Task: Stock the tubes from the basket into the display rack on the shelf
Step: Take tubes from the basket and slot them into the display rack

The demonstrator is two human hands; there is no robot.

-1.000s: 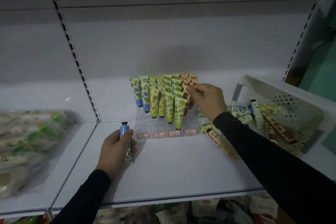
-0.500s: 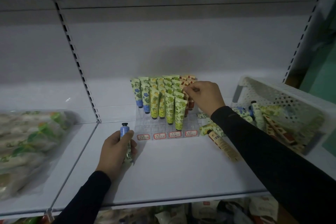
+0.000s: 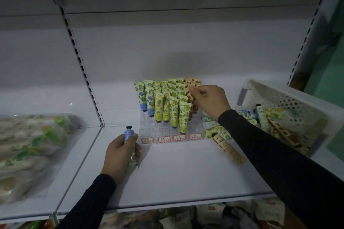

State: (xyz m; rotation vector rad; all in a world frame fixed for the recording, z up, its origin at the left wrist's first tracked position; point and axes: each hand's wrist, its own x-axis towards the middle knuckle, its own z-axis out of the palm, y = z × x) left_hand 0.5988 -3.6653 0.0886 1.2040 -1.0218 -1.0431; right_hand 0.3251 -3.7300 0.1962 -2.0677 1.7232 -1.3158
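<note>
Left hand (image 3: 119, 152) grips blue-capped tube (image 3: 130, 143) on shelf (image 3: 176, 173); right hand (image 3: 210, 100) pinches red-patterned tube (image 3: 191, 93) in display rack (image 3: 167, 130).

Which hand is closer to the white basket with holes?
Right. The right hand pinches a red-patterned tube at the clear rack, just left of the white perforated basket. The left hand is far left, holding a blue-capped tube.

You're seeing a dim, bluish view; the bagged goods (image 3: 28, 147) at left blur, and wide-angle distortion bends the shelf upright (image 3: 81, 65).
</note>
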